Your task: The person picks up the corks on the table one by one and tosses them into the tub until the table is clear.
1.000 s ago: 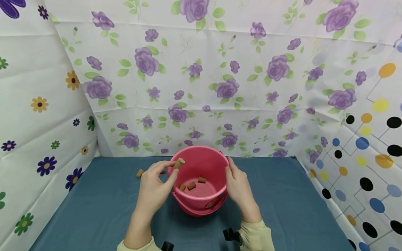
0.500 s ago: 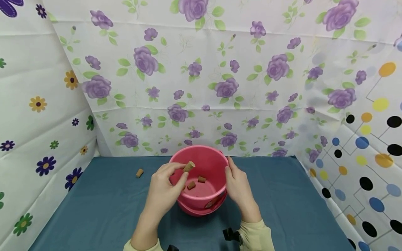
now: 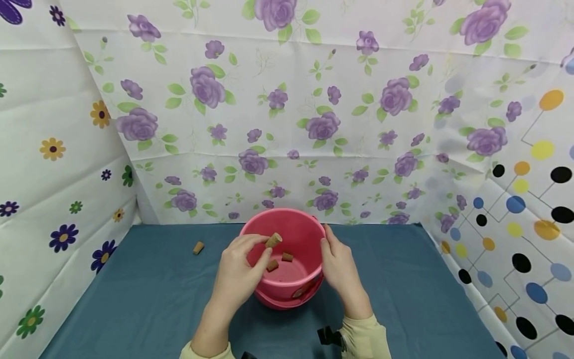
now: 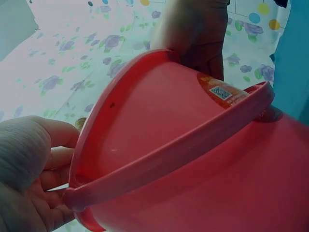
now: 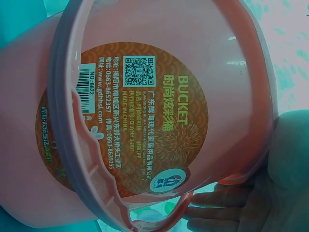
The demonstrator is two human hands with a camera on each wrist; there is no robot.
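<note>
A pink plastic bucket stands on the blue-covered table, its handle folded down against the outside. Between thumb and fingers my left hand pinches a cork, held over the bucket's opening at the left side. At the bottom lie two visible corks, one cork farther back and another cork partly behind my left thumb. My right hand grips the bucket's rim on the right, thumb on the near side. In the right wrist view, its fingers lie by the rim beneath the printed label.
One loose cork lies on the blue cloth, left of the bucket. A flowered sheet hangs behind the table, with patterned sheets at both sides. A black strap piece sits at the right wrist.
My left hand has moved right with the cork, from the bucket's left rim to over its opening. It now covers one cork inside and uncovers the loose one. My right hand stays put.
</note>
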